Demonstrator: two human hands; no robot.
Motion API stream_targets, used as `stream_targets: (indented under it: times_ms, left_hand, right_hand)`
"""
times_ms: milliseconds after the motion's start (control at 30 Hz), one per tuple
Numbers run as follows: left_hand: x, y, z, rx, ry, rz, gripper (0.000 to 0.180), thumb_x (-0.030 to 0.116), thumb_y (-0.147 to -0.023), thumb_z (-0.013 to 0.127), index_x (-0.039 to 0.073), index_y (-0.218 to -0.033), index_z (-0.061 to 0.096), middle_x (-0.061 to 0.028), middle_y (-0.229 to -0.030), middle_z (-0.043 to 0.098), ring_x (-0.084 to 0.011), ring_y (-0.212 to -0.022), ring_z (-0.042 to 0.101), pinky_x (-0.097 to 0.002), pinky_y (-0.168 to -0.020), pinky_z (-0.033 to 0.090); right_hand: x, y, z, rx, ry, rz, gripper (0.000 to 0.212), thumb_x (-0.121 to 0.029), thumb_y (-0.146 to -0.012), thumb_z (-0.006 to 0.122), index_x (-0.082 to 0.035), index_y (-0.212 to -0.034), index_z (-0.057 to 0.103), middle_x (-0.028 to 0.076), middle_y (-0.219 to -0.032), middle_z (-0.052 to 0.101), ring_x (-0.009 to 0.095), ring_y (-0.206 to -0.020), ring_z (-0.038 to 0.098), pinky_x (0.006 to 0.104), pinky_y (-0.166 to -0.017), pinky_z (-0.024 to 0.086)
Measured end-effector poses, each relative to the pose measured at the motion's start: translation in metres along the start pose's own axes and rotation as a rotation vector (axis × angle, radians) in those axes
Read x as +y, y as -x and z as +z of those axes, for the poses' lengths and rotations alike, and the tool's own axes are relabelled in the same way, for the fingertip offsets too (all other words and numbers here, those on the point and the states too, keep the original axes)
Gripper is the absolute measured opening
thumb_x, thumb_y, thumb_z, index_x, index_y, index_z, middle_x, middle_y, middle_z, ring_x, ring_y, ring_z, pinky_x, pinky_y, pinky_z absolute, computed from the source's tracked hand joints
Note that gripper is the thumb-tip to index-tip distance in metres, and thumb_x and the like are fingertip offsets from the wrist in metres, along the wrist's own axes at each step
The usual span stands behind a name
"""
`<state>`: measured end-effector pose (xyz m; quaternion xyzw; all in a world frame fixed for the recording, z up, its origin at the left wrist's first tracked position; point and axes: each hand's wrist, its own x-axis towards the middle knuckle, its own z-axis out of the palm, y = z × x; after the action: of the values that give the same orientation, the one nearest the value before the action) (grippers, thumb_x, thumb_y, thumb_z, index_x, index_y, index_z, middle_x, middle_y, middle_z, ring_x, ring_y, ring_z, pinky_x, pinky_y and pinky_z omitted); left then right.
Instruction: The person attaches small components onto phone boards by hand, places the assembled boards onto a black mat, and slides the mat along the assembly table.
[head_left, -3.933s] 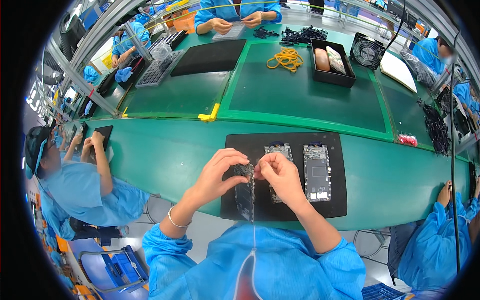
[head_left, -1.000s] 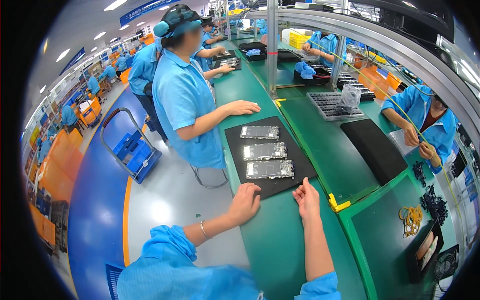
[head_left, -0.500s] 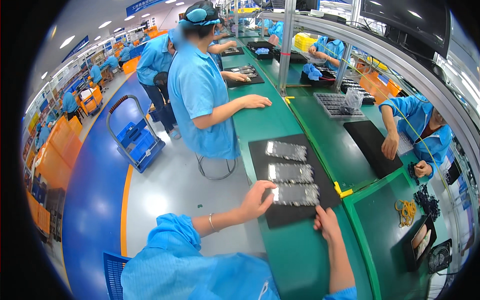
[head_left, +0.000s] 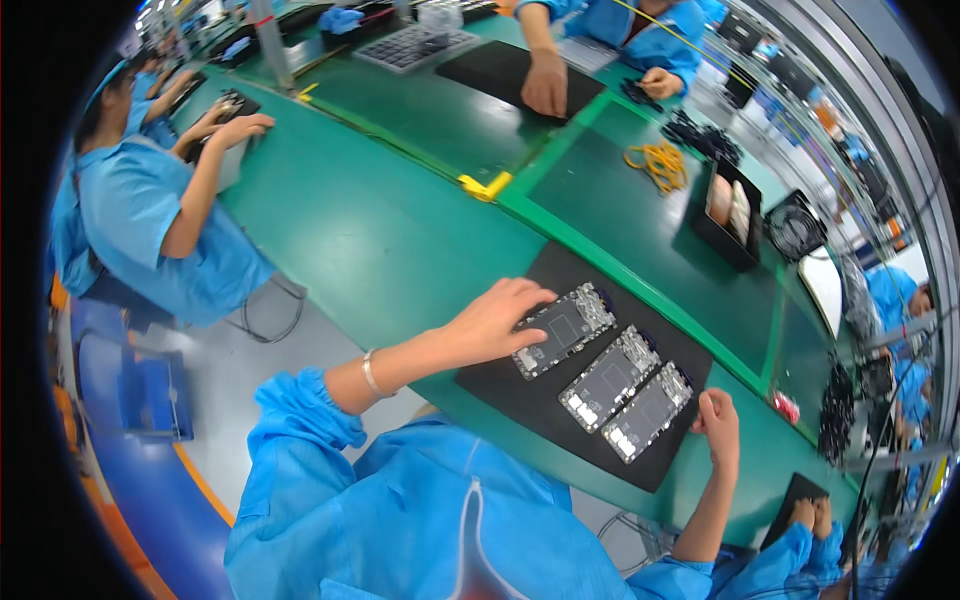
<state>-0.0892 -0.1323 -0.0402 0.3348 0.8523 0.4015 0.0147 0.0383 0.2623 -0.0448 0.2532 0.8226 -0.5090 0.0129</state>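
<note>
Three opened phones, with bare boards and dark batteries showing, lie side by side at a slant on a black mat (head_left: pixel 510 400). My left hand (head_left: pixel 495 325) is on the leftmost phone (head_left: pixel 568 332), thumb and forefinger gripping its left side. That phone stands a little apart from the middle phone (head_left: pixel 609 378). Just right of the rightmost phone (head_left: pixel 648 413), my right hand (head_left: pixel 718 420) is raised slightly with curled fingers, not touching it. Whatever may be between those fingertips is hidden.
Across the green bench (head_left: pixel 390 240), a co-worker's hand (head_left: pixel 545 85) rests by another black mat (head_left: pixel 490 75). Yellow bands (head_left: pixel 658 165), a black box (head_left: pixel 728 215) and a small fan (head_left: pixel 795 226) stand beyond the raised green divider. Other workers sit at left and lower right.
My view has swung to the right. My left hand has gone from the nearest phone to the one at the other end of the row; my right hand has drawn off the nearest phone's corner.
</note>
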Motion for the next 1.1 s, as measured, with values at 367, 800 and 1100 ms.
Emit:
stream_targets:
  times_ms: [367,800,1100]
  left_hand:
    - [0.022,-0.074,0.028,-0.343,-0.232,0.049,0.047,0.013,-0.065,0.076,0.006,-0.106,0.054,-0.0097,-0.113,0.052,-0.0304,-0.112,0.044,-0.0382,-0.092,0.041]
    - [0.084,0.009,-0.003,0.329,-0.226,0.270,0.044,0.007,-0.067,0.074,0.005,-0.106,0.052,-0.0110,-0.107,0.053,-0.0320,-0.098,0.052,-0.0386,-0.081,0.047]
    - [0.090,0.024,0.011,0.436,-0.423,0.382,0.041,0.008,-0.071,0.069,0.005,-0.109,0.056,-0.0070,-0.106,0.054,-0.0282,-0.096,0.052,-0.0319,-0.070,0.052]
  right_hand:
    - [-0.053,0.080,0.101,-0.002,-0.244,-0.356,0.024,-0.005,-0.090,0.055,0.002,-0.112,0.054,0.005,-0.092,0.059,0.010,-0.081,0.057,0.0222,-0.074,0.048]
    - [-0.108,0.075,0.165,0.016,-0.480,-0.471,0.021,-0.010,-0.091,0.056,0.000,-0.109,0.058,0.006,-0.093,0.062,0.009,-0.082,0.059,0.0207,-0.070,0.047]
    - [-0.097,0.089,0.165,0.047,-0.573,-0.486,0.017,0.001,-0.088,0.057,0.004,-0.105,0.056,0.007,-0.093,0.062,0.011,-0.082,0.061,0.0222,-0.074,0.051]
